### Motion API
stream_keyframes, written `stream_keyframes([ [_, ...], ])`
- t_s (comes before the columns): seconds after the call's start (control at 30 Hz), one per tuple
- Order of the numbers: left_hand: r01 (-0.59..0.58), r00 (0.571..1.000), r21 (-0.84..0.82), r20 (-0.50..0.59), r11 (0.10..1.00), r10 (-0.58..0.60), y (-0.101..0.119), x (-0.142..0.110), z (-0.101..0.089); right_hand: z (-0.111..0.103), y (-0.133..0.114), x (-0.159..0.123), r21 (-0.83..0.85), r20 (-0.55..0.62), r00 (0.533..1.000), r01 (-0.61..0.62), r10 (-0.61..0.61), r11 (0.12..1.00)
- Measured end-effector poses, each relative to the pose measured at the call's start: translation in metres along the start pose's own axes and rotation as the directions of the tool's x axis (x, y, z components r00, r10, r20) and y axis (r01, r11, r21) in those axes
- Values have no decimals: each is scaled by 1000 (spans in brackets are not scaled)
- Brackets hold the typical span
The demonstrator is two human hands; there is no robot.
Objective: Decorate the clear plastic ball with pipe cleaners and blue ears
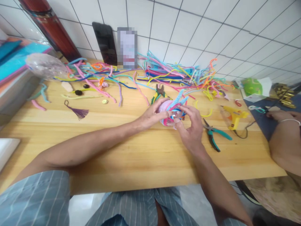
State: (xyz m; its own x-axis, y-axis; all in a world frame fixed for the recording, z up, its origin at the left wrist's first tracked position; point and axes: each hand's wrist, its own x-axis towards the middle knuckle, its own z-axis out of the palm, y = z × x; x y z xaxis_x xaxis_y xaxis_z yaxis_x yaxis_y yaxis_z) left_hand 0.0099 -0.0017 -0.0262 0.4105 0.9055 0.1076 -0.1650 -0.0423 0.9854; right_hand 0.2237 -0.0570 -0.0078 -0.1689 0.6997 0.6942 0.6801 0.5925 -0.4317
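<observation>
Between my two hands, above the middle of the wooden table (113,160), is a bundle of pipe cleaners (166,108) in pink, lilac and light blue, bent into a rounded shape. My left hand (155,115) is closed round its left side, the thumb lying across the front. On the right side, the fingers and thumb of my right hand (191,128) grip the bundle. Something shiny shows at its centre, too small to name. Just behind it lie green-and-yellow pliers (160,91), partly hidden by my left hand. Teal-handled pliers (213,133) rest to the right of my right hand.
Loose pipe cleaners (164,73) spread along the tiled wall, where a black phone (105,44) and a blurred screen (127,47) lean. A yellow glue gun (235,116) with a cord lies right. A purple tassel (78,112) lies left. Another person's arm (284,135) rests at far right.
</observation>
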Motion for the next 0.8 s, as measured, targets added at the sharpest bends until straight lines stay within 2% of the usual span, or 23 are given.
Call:
stream_keyframes([
  [0.2,-92,996,278,3,956,94,10,-7,3,3,4,-3,-21,-43,999,-12,11,1000],
  [0.3,-113,993,355,9,928,118,10,-7,2,5,6,-4,-2,-47,999,-13,13,1000],
  [0.4,-126,991,358,-3,925,136,7,-5,1,6,7,-5,20,-40,999,-16,17,1000],
  [0.6,-133,989,306,-16,943,145,1,-1,-1,5,8,-9,95,14,990,-138,137,986],
  [0.8,-125,989,293,-34,948,141,1,0,-1,2,7,-10,123,29,981,-194,192,973],
])
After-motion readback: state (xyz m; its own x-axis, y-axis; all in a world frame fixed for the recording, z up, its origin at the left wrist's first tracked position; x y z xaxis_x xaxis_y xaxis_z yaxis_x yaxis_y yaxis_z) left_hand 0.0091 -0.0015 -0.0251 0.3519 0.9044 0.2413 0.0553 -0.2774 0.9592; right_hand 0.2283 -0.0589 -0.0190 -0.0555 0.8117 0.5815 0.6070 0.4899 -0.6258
